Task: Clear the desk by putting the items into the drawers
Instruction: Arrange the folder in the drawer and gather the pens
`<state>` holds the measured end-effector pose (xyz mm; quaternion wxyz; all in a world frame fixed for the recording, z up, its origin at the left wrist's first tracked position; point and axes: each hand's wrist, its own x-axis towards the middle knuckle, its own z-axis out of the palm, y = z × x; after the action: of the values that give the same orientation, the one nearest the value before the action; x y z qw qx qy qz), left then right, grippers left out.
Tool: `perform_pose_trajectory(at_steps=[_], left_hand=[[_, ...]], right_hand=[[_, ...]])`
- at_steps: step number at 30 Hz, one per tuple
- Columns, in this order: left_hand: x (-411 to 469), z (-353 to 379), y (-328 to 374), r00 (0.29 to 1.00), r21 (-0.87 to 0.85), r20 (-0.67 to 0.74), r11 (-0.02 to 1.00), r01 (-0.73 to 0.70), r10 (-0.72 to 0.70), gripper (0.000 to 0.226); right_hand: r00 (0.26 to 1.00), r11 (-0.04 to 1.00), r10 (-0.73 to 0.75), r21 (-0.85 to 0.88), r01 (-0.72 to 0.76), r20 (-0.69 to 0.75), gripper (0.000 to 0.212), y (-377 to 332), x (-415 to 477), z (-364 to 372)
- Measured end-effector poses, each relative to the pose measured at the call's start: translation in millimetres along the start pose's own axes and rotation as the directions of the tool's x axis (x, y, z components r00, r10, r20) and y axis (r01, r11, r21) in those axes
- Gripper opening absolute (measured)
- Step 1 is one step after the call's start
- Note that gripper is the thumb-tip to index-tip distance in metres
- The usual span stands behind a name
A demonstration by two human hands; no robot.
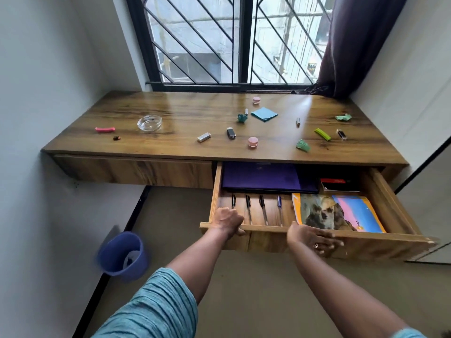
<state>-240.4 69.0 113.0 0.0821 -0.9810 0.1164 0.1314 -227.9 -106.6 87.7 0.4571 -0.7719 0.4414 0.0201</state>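
Below desk (pixel 170 118), 6 o'clock edge, open drawer (pixel 390 203): left hand (pixel 227 222) grips front rim; right hand (pixel 310 236) at its 3 o'clock, flat on front, fingers (pixel 327 243) blurred; rear hidden.

Soft window (pixel 195 45) daylight, glare on desk (pixel 305 106), blurred bucket (pixel 114 252), wide-angle edge bending

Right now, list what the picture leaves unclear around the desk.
Head view:
- Open drawer: its back is hidden under the desk top.
- Left drawer: shut, contents hidden.
- Right hand: fingertips blurred.
- Bucket: blurred; contents unclear.
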Motion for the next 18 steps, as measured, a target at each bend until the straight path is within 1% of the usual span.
perform_pose_trajectory(at_steps=[1,2,3,4,5,6,7,8,9,10,11,13,14,15,16,18], left_hand=[[4,-1,0,0.996,-0.082,-0.017,0.993,0.082,-0.084,0.043],[7,-1,2,0.983,-0.169,-0.024,0.97,0.174,-0.181,0.042],[10,0,6,0.96,-0.264,-0.024,0.928,0.263,-0.279,0.039],[14,1,11,0.929,-0.366,-0.021,0.868,0.337,-0.37,0.035],[19,2,16,0.892,-0.461,-0.006,0.793,0.399,-0.453,0.034],[25,2,21,0.849,-0.539,0.03,0.707,0.458,-0.527,0.039],[34,1,25,0.801,-0.598,0.071,0.617,0.511,-0.594,0.051],[43,-2,26,0.748,-0.635,0.12,0.529,0.563,-0.652,0.062],[50,-9,27,0.692,-0.665,0.192,0.426,0.613,-0.696,0.067],[58,-17,26,0.64,-0.693,0.278,0.312,0.65,-0.716,0.066],[66,-26,25,0.59,-0.723,0.371,0.175,0.668,-0.717,0.063],[85,-39,22,0.528,-0.753,0.51,-0.056,0.655,-0.679,0.059],[97,-40,21,0.48,-0.756,0.545,-0.156,0.635,-0.688,0.056],[111,-38,18,0.452,-0.766,0.567,-0.24,0.596,-0.688,0.053],[124,-37,16,0.434,-0.779,0.586,-0.328,0.534,-0.684,0.048],[143,-44,10,0.458,-0.798,0.6,-0.458,0.391,-0.656,0.035]], right_hand=[[0.997,0.995,0.07,0.073,-0.071,0.022,0.089,-5,11,6],[0.994,0.985,0.105,0.13,-0.11,0.044,0.083,-9,23,13],[0.987,0.972,0.146,0.179,-0.155,0.061,0.079,-13,37,22],[0.985,0.959,0.152,0.228,-0.166,0.079,0.074,-13,52,31],[0.983,0.948,0.15,0.269,-0.172,0.102,0.067,-14,69,40],[0.981,0.93,0.156,0.316,-0.186,0.118,0.061,-17,79,46],[0.975,0.915,0.188,0.339,-0.218,0.119,0.057,-32,67,40],[0.976,0.888,0.198,0.405,-0.218,0.092,0.054,-45,58,35],[0.978,0.874,0.194,0.44,-0.205,0.071,0.049,-52,59,36],[0.982,0.872,0.179,0.453,-0.188,0.062,0.046,-59,62,39],[0.985,0.874,0.169,0.456,-0.17,0.043,0.044,-68,63,41],[0.986,0.885,0.164,0.439,-0.157,0.023,0.043,-79,75,49],[0.986,0.887,0.166,0.432,-0.164,0.032,0.042,-85,77,54],[0.986,0.88,0.165,0.446,-0.162,0.034,0.04,-94,82,57],[0.983,0.87,0.177,0.461,-0.177,0.044,0.038,-103,85,58],[0.967,0.814,0.241,0.525,-0.249,0.085,0.038,-119,92,61]])
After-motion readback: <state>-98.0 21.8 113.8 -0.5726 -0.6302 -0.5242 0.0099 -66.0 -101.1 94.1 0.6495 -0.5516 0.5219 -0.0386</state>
